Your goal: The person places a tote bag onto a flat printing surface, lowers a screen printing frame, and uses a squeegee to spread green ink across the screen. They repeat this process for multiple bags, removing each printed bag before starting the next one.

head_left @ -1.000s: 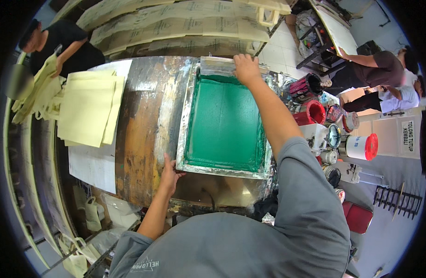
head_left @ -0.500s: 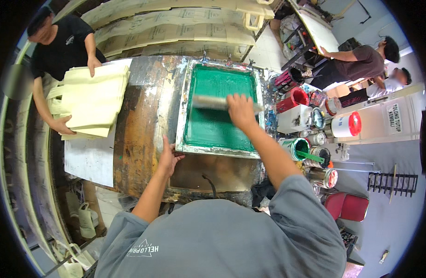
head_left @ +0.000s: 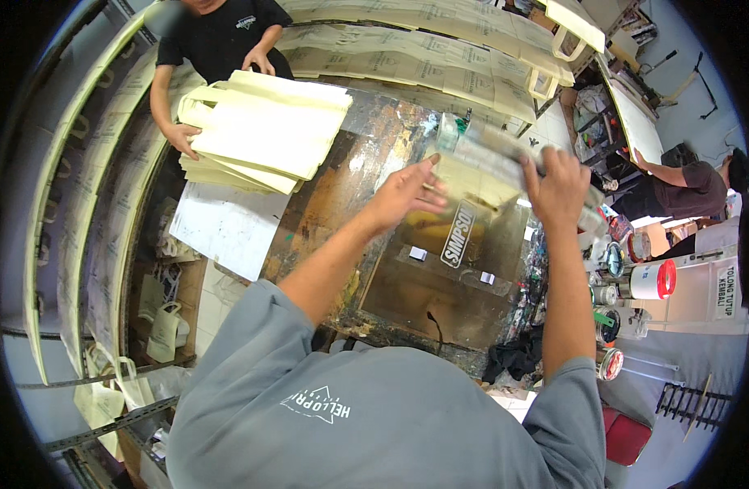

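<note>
A screen-printing frame (head_left: 497, 160) is tilted up from the table, seen nearly edge-on and smeared by motion. My right hand (head_left: 558, 191) is closed at its raised near edge. The squeegee cannot be made out clearly. My left hand (head_left: 405, 196) hovers left of the frame, fingers apart and holding nothing. Just beyond it, a pale yellow piece (head_left: 466, 189), partly hidden by the frame, lies on the brown printing board (head_left: 415, 297). A dark sticker with light lettering (head_left: 459, 235) and two small white pieces, one a small tab (head_left: 418, 253), lie on the board.
At left, a co-worker's hands (head_left: 185, 138) hold a stack of pale yellow bags (head_left: 268, 122) above a white sheet (head_left: 228, 228). Paint containers, including a white bucket with a red rim (head_left: 653, 280), crowd the right side. Racks of bags (head_left: 440, 65) stand behind.
The frame, flat with green ink showing, has been tilted up, uncovering the board. My right hand has left its squeegee stroke for the frame edge; my left hand has come off the frame's corner.
</note>
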Demonstrator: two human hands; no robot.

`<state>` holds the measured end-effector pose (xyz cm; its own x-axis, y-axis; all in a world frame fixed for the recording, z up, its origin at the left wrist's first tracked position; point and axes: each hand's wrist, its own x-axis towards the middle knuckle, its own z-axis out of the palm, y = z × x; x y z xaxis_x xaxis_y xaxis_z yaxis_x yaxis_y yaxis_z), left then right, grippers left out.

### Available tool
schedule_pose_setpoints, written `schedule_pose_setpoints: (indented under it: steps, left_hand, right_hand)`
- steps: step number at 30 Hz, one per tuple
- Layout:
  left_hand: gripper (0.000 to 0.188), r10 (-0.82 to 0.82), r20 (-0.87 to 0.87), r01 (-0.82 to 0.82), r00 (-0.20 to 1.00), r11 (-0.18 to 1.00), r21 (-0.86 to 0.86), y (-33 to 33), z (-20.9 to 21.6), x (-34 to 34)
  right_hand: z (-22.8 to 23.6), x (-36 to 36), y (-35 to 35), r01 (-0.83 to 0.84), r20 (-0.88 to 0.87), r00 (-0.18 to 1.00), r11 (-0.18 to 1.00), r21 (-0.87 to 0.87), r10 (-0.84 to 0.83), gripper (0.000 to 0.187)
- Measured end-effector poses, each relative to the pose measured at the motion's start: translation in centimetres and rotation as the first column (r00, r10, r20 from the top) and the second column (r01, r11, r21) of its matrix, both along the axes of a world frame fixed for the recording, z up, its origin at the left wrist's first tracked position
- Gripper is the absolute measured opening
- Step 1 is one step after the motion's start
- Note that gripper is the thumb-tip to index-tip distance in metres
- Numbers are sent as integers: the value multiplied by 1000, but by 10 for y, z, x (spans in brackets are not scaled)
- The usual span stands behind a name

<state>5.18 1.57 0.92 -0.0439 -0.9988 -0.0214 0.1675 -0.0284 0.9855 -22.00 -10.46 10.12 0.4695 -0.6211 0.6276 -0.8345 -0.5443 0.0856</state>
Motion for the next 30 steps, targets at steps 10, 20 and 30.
schedule_pose_setpoints:
  steps: [10, 20, 30]
  left_hand:
    - [50, 319, 854, 130, -412, 948, -292, 65, -39, 282]
    - [42, -53, 983, 74, -179, 995, 67, 27, -49, 350]
    - [46, -208, 971, -3, -119, 978, 209, 14, -33, 360]
  right_hand:
    - [36, 0, -54, 28, 42, 999, 1000, 14, -29, 55]
    - [40, 0, -62, 77, 36, 996, 994, 83, -81, 62]
    - [41, 12, -53, 69, 77, 994, 994, 82, -75, 53]
